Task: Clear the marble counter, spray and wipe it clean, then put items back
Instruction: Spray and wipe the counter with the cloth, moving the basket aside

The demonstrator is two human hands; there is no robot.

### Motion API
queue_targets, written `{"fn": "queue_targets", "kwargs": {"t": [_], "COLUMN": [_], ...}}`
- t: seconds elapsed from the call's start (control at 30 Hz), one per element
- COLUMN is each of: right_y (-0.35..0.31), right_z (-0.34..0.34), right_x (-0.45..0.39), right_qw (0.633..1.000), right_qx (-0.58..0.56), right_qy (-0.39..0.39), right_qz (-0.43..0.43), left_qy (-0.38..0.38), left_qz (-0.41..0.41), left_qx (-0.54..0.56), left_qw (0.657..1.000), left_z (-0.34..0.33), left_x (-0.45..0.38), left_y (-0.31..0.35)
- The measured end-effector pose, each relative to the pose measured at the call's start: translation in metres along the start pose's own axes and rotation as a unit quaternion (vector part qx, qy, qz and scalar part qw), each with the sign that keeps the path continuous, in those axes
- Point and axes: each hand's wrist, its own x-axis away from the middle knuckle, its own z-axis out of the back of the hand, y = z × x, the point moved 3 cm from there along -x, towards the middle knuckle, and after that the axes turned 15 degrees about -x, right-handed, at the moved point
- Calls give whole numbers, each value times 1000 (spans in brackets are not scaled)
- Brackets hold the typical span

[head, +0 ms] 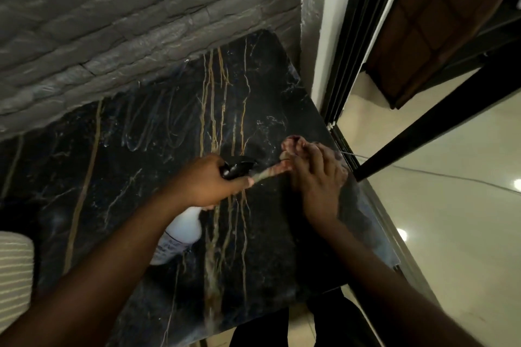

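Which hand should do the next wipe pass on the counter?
Right. The right hand already presses the cloth onto the counter near its right edge. The left hand grips the spray bottle, so it isn't free to wipe.

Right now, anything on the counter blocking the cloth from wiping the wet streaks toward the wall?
Nothing visible. The right hand presses the cloth near the counter's right edge; the wet streaks lie on bare marble. The left hand holds the spray bottle above the surface.
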Motion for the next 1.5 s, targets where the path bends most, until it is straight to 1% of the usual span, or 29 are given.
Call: {"fn": "queue_targets", "kwargs": {"t": [0.03,0.07,0.13,0.17,0.23,0.27,0.3,0.33,0.37,0.4,0.43,0.47,0.5,0.53,0.57,0.63,0.7,0.77,0.9,1.0,1.03,1.13,1.2,1.23,1.3,1.4,1.43,1.47,1.5], "right_y": [-13,-25,-37,-37,-33,-32,-34,-36,-39,-43,-46,-49,-53,-59,-62,-69,-79,-85,-85,-85,-85,-83,-79,-76,-68,-75,-86,-99,-109], "right_z": [-10,-20,-35,-37,-34,-34,-35,-35,-36,-39,-41,-44,-48,-53,-57,-64,-71,-76,-84,-83,-83,-82,-81,-79,-77,-80,-88,-97,-109], "right_x": [-1,4,26,34,35,33,30,28,27,27,24,20,15,8,-3,-21,-34,-44,-52,-52,-51,-55,-62,-68,-92,-139,-148,-152,-149], "right_qw": [1000,999,989,984,979,980,981,983,984,985,985,986,985,984,985,987,989,989,986,985,985,983,980,979,985,997,997,995,989], "right_qx": [-9,-12,-9,-7,-8,-1,3,1,-1,-3,-3,4,14,21,26,38,35,42,62,61,58,43,29,27,21,-19,-18,-15,-10], "right_qy": [-11,-28,-81,-98,-106,-106,-105,-102,-96,-91,-83,-73,-74,-81,-82,-65,-50,-39,-27,-21,-23,-32,-47,-51,-40,3,6,-2,-29], "right_qz": [13,44,121,152,172,168,161,152,148,148,148,149,154,157,151,143,134,137,152,158,159,175,190,194,165,79,77,103,145], "left_qy": [-32,-62,-70,-52,17,66,115,144,144,138,115,81,66,61,55,48,34,39,72,30,23,60,52,35,24,72,73,62,42], "left_qz": [-9,-15,-23,-20,-5,-15,-31,-42,-50,-45,-27,-5,6,9,6,-15,-25,-33,-13,-32,-24,17,22,19,27,51,50,45,47], "left_qx": [72,124,147,154,230,299,374,419,421,358,221,46,-89,-169,-201,-221,-215,-210,-136,-164,-168,-138,-154,-175,-182,-116,-108,-108,-113], "left_qw": [997,990,986,987,973,952,920,895,894,922,968,996,994,984,978,974,976,976,988,986,985,989,986,984,983,989,990,991,992], "left_z": [-3,-5,-4,4,38,62,86,105,116,119,113,102,91,83,82,84,83,76,75,76,79,94,98,98,100,109,111,110,110], "left_x": [4,7,15,20,29,31,33,30,22,8,-9,-29,-43,-56,-66,-74,-80,-85,-100,-106,-108,-115,-116,-117,-118,-121,-122,-124,-125], "left_y": [-2,-6,-15,-20,-39,-61,-82,-99,-110,-114,-108,-101,-92,-86,-77,-77,-80,-80,-85,-86,-87,-91,-92,-92,-94,-97,-95,-97,-99]}}
